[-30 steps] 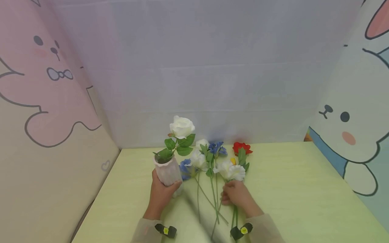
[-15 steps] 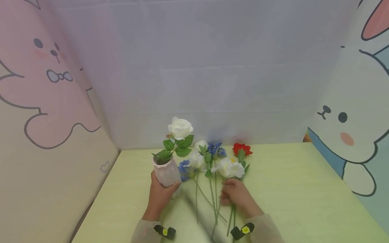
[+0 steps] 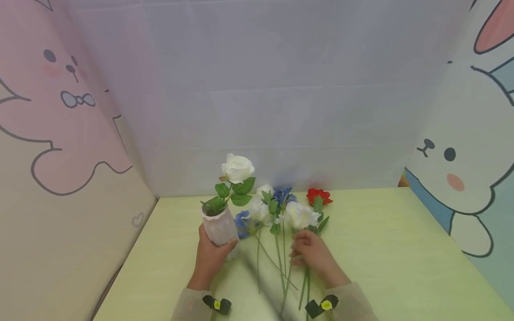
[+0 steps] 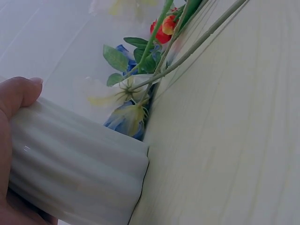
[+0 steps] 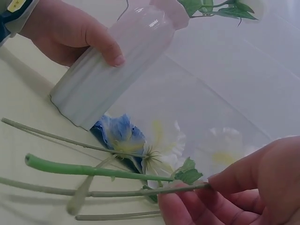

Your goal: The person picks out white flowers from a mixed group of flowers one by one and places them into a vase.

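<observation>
My left hand (image 3: 209,260) grips a ribbed white vase (image 3: 219,228), thumb on its near side. Out of the vase's mouth rises a white rose (image 3: 238,168) with green leaves. In the right wrist view the vase's base is at the tabletop. My right hand (image 3: 314,253) pinches the thin stem (image 5: 140,192) of a ruffled white flower (image 3: 301,216) between thumb and fingers, just below the bloom. Left of this hand lie more white flowers (image 3: 259,211) and blue flowers (image 3: 242,223), stems toward me. A red flower (image 3: 318,196) lies behind it.
The pale yellow-green tabletop (image 3: 385,249) ends at a plain light back wall (image 3: 281,111). Cartoon-printed side walls stand at left (image 3: 76,178) and right (image 3: 462,196). Loose green stems (image 3: 305,290) extend toward the front edge.
My right hand has raised the ruffled white flower slightly and shifted it left, away from the red flower's leaves. The left hand with the vase has stayed nearly in place.
</observation>
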A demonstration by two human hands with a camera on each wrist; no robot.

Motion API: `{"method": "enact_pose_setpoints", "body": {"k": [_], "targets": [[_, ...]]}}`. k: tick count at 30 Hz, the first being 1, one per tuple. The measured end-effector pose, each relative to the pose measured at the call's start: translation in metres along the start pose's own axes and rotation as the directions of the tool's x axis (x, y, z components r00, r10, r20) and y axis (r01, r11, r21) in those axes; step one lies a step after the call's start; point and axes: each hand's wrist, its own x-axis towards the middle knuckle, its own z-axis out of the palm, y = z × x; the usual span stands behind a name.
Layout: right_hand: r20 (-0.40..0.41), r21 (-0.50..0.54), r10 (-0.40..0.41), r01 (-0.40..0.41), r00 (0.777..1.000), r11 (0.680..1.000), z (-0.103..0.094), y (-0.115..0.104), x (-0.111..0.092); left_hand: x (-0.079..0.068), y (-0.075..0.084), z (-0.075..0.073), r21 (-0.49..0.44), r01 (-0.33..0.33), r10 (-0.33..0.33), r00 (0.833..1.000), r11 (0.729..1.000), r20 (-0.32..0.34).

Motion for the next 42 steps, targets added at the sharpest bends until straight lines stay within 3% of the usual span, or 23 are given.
{"method": "enact_pose_setpoints", "body": {"k": [16, 29, 42], "targets": [[-0.097, 0.013, -0.038, 0.04, 0.995, 0.999, 0.001, -0.023, -0.009, 0.001, 0.001, -0.001, 0.003, 0.014, -0.014, 1.0, 1.0, 0.005], [-0.116, 0.049, -0.086, 0.092, 0.99, 0.995, 0.006, -0.032, -0.014, -0.001, 0.003, -0.001, 0.003, 0.02, -0.02, 1.0, 1.0, 0.005], [-0.126, -0.001, -0.155, 0.156, 0.98, 0.988, -0.001, -0.041, -0.02, 0.0, 0.002, 0.0, -0.013, 0.018, -0.018, 1.0, 1.0, 0.018]]}}
